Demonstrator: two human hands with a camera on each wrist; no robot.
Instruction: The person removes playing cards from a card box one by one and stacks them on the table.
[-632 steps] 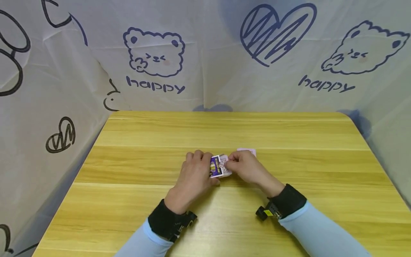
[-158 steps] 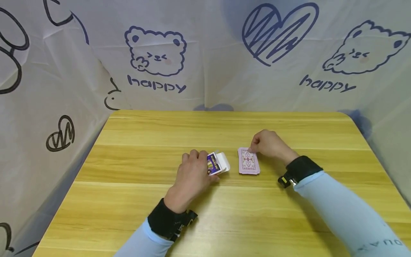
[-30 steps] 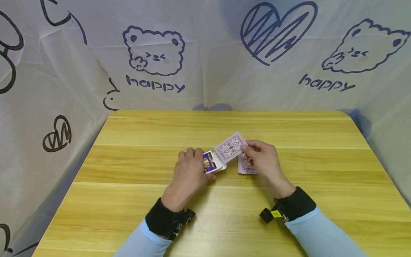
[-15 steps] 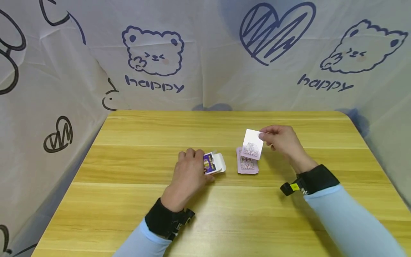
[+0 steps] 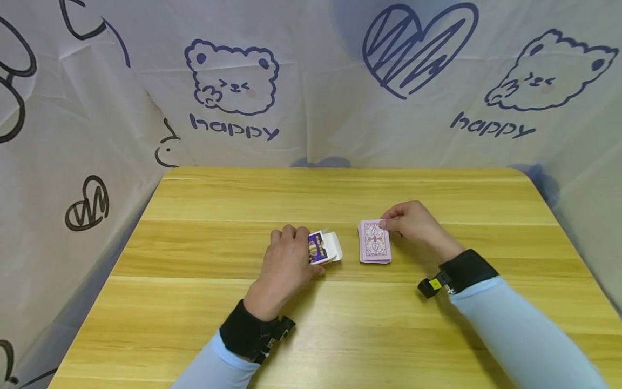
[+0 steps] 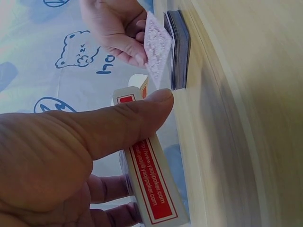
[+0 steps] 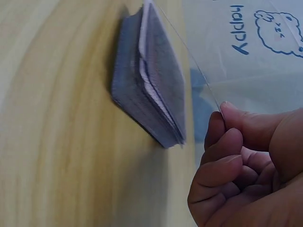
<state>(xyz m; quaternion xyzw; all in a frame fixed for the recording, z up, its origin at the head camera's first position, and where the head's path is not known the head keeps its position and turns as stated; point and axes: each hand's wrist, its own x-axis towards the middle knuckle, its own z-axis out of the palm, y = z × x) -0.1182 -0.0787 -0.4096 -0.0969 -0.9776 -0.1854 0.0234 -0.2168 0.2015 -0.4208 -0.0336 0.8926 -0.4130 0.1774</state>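
My left hand [image 5: 286, 259] grips an open card box [image 5: 323, 247], purple and white, its flap pointing right. In the left wrist view, the thumb lies across the red printed side of the box. My right hand [image 5: 413, 224] pinches one playing card [image 6: 157, 47] by its edge between thumb and fingertips, the other fingers curled. That card, pink with a patterned back, is tilted close over a deck of playing cards [image 7: 128, 71] on the table. From the head view, card and deck overlap just right of the box; the right wrist view shows the card edge-on.
The wooden table [image 5: 218, 200] reaches back to a white cloth backdrop [image 5: 335, 119] with drawn bears and hearts. Another cloth side [image 5: 48, 162] rises on the left. Each wrist wears a black strap with a small camera [image 5: 430, 286].
My right hand has drawn a card out of the box, carried it right and lowered it toward the deck. The deck has grown from 21 seconds ago. My left hand keeps its grip.
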